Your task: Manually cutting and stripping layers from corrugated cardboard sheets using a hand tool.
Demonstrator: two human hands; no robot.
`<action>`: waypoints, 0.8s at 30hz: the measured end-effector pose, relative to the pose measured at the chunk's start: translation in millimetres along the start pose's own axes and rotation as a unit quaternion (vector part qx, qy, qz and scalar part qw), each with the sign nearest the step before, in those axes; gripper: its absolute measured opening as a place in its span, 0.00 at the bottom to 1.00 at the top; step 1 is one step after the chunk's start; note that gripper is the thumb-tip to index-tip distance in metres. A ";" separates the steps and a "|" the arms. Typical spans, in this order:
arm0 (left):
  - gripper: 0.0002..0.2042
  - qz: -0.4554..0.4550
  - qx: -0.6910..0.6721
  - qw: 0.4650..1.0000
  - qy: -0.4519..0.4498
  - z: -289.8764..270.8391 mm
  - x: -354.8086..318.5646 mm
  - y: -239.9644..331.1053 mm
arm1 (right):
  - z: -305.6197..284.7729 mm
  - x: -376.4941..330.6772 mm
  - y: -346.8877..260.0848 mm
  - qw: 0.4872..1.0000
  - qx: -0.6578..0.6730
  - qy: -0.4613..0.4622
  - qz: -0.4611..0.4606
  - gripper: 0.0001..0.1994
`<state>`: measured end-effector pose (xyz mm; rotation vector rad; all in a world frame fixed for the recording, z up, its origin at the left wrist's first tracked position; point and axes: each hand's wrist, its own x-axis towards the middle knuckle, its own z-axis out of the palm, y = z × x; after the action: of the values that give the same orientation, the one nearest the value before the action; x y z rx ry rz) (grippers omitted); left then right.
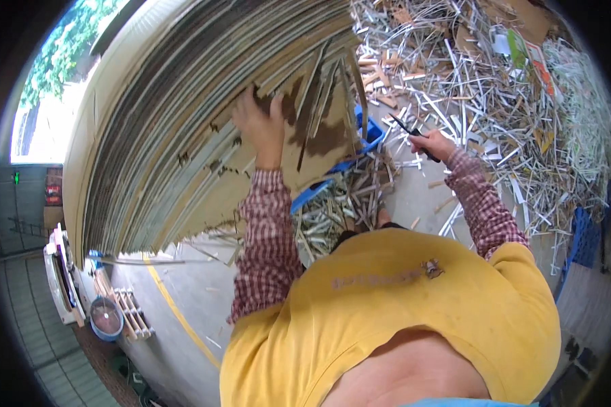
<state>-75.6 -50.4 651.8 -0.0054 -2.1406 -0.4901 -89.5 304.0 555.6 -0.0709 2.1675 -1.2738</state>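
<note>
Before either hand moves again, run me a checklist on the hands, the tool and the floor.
1. Left hand placed on the layered stack: ok, fingers spread against its ragged side.
2. Right-hand grip on the dark tool: ok, fingers closed around it.
3. Tool clear of the left hand: ok, well apart, off to the right.
4. Floor free of scraps: not ok, pale strips are scattered and heaped on it.
5. Stack steady: cannot tell, its full support is hidden.
6. Tool's exact kind and edge: cannot tell, too small here.
</note>
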 end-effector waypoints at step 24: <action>0.15 -0.286 -0.427 0.858 -0.007 -1.1 -67.9 20.4 | 118.9 45.8 -200.5 0.972 0.037 -0.176 -0.148 0.24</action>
<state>-31.1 -20.0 605.6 0.1330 -1.7386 -1.7577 -114.1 89.3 654.3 -0.5659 1.8473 -1.3834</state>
